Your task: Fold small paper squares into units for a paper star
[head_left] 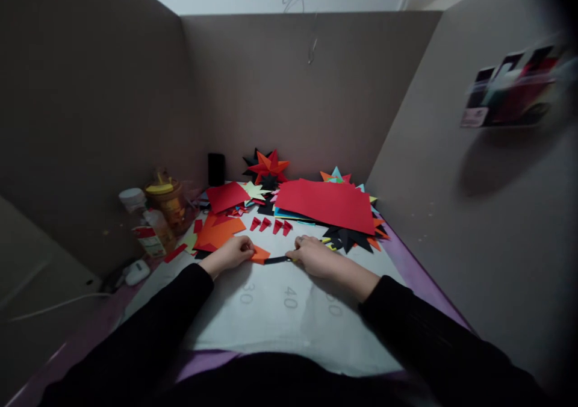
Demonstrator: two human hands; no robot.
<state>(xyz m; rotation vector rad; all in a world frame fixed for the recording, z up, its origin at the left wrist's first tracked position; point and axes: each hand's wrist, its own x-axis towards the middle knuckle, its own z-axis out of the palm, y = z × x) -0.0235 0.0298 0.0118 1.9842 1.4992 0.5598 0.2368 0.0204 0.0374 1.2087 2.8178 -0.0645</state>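
My left hand (233, 253) pinches a small folded piece of orange paper (261, 254), low over the white mat. My right hand (314, 255) is closed around scissors (276, 260), whose dark blades point left and meet the right edge of the orange piece; a bit of yellow shows at the grip. The fingers hide most of the handles. Just beyond both hands, several small folded red paper pieces (277, 226) lie in a row. Larger orange paper (220, 233) rests on the mat behind my left hand.
Red sheets (325, 203) are stacked at the back, with a black paper star (348, 238) by their right side. An orange-red star (269, 167) leans at the rear partition. Left stand a white-capped bottle (132, 198), a yellow-brown container (166, 201) and a white earbud case (136, 272).
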